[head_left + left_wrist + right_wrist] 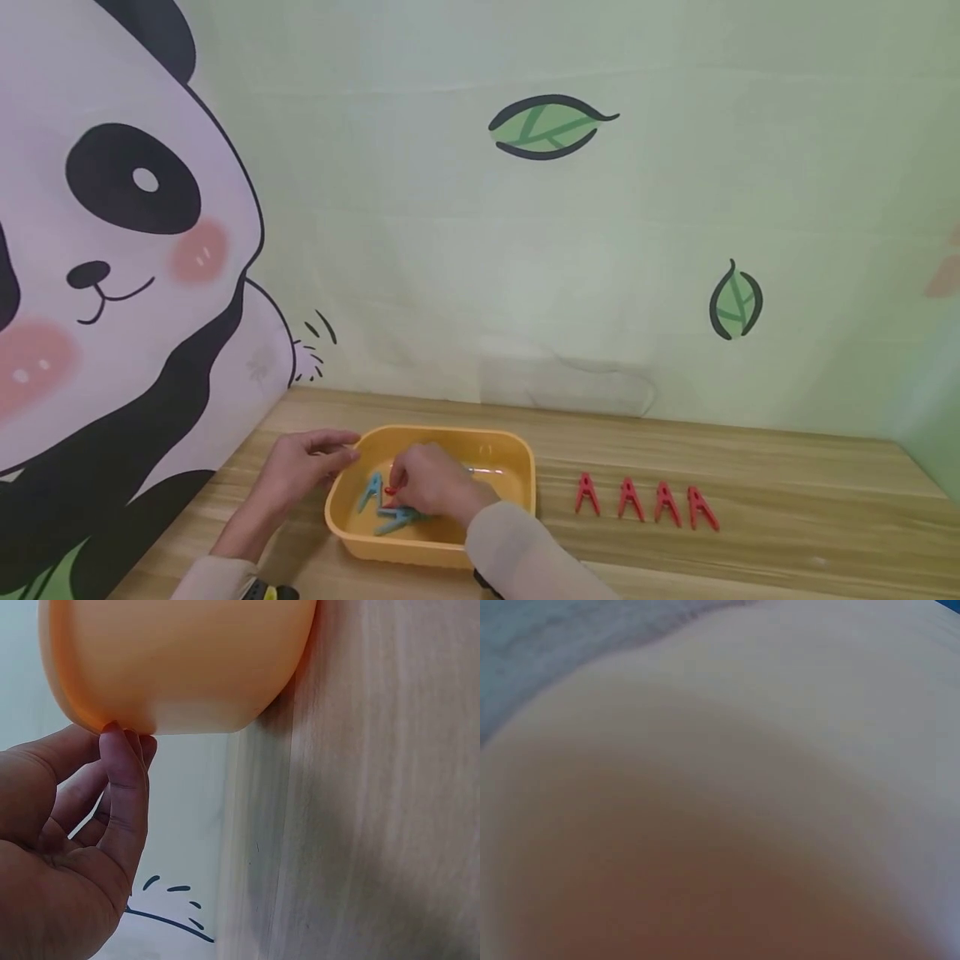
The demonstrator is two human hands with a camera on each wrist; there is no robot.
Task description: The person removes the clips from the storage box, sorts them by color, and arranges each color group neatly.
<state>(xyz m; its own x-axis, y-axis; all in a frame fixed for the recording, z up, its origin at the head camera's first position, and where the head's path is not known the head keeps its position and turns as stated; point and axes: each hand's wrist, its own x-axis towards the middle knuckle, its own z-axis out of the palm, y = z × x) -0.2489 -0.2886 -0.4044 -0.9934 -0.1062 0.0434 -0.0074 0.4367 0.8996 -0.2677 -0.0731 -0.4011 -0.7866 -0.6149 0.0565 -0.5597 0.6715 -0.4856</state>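
Note:
My right hand reaches down into a yellow plastic basin and pinches at a red clothespin, mostly covered by the fingers. Light blue clothespins lie on the basin floor beside and below that hand. At the basin's left rim, the thumb and fingertips of my left hand hold the edge. The left wrist view shows the thumb against the basin's outer wall, with the other fingers partly hidden behind it. The right wrist view is filled by a blurred, close surface.
To the right of the basin, several red clothespins stand in a spaced row on the wood-grain table. Behind the table rises a pale green backdrop with printed leaves and a large panda on the left.

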